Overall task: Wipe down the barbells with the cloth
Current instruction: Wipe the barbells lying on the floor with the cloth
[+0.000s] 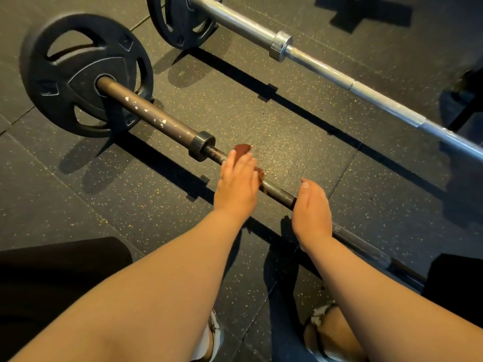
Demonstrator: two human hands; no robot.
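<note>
The left hand [236, 181] lies with nearly straight fingers on the brown cloth [242, 148], pressing it onto the thin shaft of the dark barbell [167, 124] just beside its collar [201, 146]. The right hand [311, 207] rests on the same shaft a little further along, thumb stretched forward, its fingers hidden, so I cannot tell its grip. A silver barbell [326, 66] lies well apart on the speckled floor [287, 121]
</note>
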